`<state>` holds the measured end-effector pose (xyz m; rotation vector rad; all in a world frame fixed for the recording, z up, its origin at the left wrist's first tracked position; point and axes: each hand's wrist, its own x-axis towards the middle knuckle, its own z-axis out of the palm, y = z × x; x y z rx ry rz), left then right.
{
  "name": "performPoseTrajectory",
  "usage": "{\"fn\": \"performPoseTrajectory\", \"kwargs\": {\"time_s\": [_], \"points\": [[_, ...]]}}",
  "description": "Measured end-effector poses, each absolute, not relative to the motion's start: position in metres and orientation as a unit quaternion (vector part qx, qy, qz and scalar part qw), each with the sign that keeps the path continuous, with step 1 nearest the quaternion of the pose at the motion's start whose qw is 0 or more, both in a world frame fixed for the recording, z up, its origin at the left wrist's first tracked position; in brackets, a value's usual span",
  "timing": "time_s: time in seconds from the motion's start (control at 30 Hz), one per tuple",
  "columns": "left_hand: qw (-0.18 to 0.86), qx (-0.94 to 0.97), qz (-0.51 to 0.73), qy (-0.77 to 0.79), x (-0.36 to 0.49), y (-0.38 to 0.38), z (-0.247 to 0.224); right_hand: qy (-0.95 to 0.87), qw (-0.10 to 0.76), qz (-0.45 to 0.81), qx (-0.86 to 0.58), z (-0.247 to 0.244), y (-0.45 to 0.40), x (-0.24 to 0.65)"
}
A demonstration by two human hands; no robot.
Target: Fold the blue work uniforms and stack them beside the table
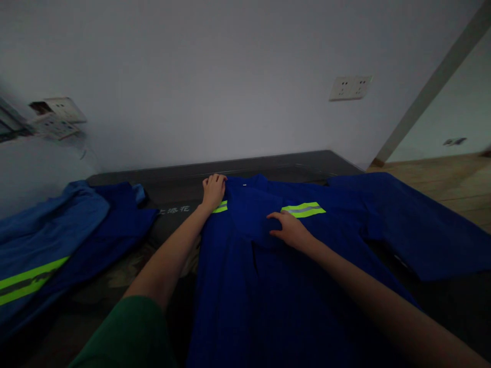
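A dark blue work jacket (245, 214) with yellow-green reflective strips lies spread in front of me, its collar toward the wall. The left part of it appears folded inward. My left hand (215, 190) is at its upper left edge, fingers curled over the cloth beside a short reflective strip. Above the chest, next to the right reflective strip (305, 209), my right hand (288, 228) has its thumb and forefinger apart with nothing between them. Whether its underside touches the cloth is hard to tell.
The jacket rests on a dark surface (176, 179) against a pale wall (215, 92). Other blue garments (57, 220) lie at the left, and a dark blue folded cloth (425, 230) lies at the right. A double wall socket (351, 88) is at the upper right.
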<state>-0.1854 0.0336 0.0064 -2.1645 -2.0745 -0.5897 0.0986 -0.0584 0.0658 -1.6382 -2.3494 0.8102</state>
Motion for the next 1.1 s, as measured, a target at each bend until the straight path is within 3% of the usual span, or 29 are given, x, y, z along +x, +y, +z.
{"fn": "performPoseTrajectory", "kwargs": {"time_s": [0.13,0.3,0.5,0.8,0.97,1.1], "points": [[-0.031,-0.756,-0.196,-0.624,-0.173,-0.002,0.019,-0.826,0.145,0.16,-0.521,0.084,-0.071,0.088],[-0.089,-0.742,-0.104,-0.656,-0.154,-0.063,0.005,-0.846,0.108,0.276,-0.444,0.091,-0.1,0.052],[-0.082,-0.741,-0.068,-0.663,-0.143,-0.11,0.007,-0.837,0.069,0.299,-0.453,0.075,-0.11,0.036],[-0.097,-0.709,0.044,-0.697,-0.189,-0.111,0.029,-0.779,0.113,0.412,-0.459,0.065,-0.101,0.045],[-0.004,-0.722,-0.06,-0.689,-0.175,-0.111,0.049,-0.778,0.137,0.423,-0.443,0.068,-0.102,0.042],[-0.14,-0.793,-0.165,-0.569,-0.142,-0.11,0.056,-0.78,0.135,0.401,-0.461,0.067,-0.1,0.041]]}}
